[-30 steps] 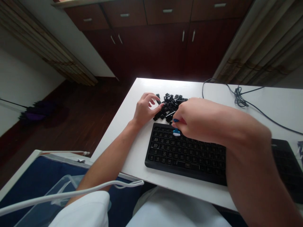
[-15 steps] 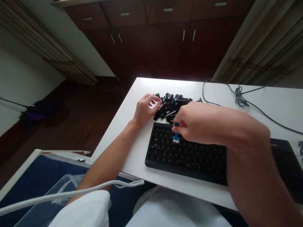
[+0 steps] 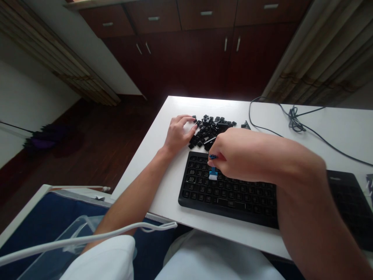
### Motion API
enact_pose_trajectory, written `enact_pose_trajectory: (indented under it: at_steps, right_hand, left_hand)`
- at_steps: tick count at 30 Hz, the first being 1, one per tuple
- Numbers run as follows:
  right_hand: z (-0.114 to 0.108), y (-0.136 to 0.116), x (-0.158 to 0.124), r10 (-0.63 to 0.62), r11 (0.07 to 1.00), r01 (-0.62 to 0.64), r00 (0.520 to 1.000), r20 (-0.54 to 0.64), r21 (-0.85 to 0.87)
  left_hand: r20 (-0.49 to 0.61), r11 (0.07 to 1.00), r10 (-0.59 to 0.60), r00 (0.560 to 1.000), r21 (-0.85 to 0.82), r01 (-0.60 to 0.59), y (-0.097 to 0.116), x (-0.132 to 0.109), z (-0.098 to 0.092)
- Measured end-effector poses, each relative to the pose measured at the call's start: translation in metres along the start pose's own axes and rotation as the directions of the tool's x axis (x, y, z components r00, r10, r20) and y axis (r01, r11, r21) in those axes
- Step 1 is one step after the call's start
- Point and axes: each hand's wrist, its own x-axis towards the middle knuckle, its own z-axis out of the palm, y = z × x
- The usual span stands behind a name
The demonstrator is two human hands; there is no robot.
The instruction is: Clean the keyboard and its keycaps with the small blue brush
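Observation:
A black keyboard (image 3: 230, 193) with its keycaps off lies along the front of the white table. Pinched in my right hand (image 3: 223, 149) is a small blue brush (image 3: 213, 173), its white bristles pointing down at the bare key sockets on the left half. Whether the bristles touch the keyboard I cannot tell. My left hand (image 3: 177, 134) rests on the table, thumb and fingers apart, at the left edge of a heap of loose black keycaps (image 3: 214, 126). My right hand and forearm hide part of the heap and the middle of the keyboard.
A black cable (image 3: 296, 119) lies coiled at the table's back right. On the left, a blue-lined frame with a white rail (image 3: 87, 235) and clear plastic stands beside the table (image 3: 167, 202). Dark wooden cabinets (image 3: 189, 62) line the far wall.
My right hand has moved the brush slightly left and toward me over the keyboard. The fingers of my left hand have spread a little wider beside the keycaps.

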Motion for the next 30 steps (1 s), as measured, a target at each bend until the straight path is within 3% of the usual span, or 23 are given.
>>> enact_pose_trajectory:
  at_steps: [6, 13, 16, 30]
  right_hand:
    - [-0.0030, -0.0008, -0.0023, 0.006, 0.999, -0.008, 0.999, -0.054, -0.035]
    - [-0.0011, -0.0040, -0.0079, -0.118, 0.991, 0.120, 0.993, -0.027, 0.053]
    - [-0.0007, -0.0054, -0.0061, -0.106, 0.993, 0.105, 0.994, 0.020, 0.053]
    - [0.0003, -0.0063, -0.0033, -0.013, 1.000, 0.013, 1.000, 0.024, 0.016]
  left_hand:
    - [0.010, 0.997, -0.012, 1.000, 0.073, 0.011, -0.0044, -0.0009, 0.0026]
    - [0.059, 0.998, -0.043, 0.997, 0.056, 0.040, -0.0069, -0.0007, 0.0055]
    - [0.063, 0.998, -0.037, 0.997, 0.051, 0.034, -0.0046, 0.0005, 0.0051]
    - [0.045, 0.999, -0.010, 0.999, 0.039, 0.008, -0.0081, -0.0002, 0.0038]
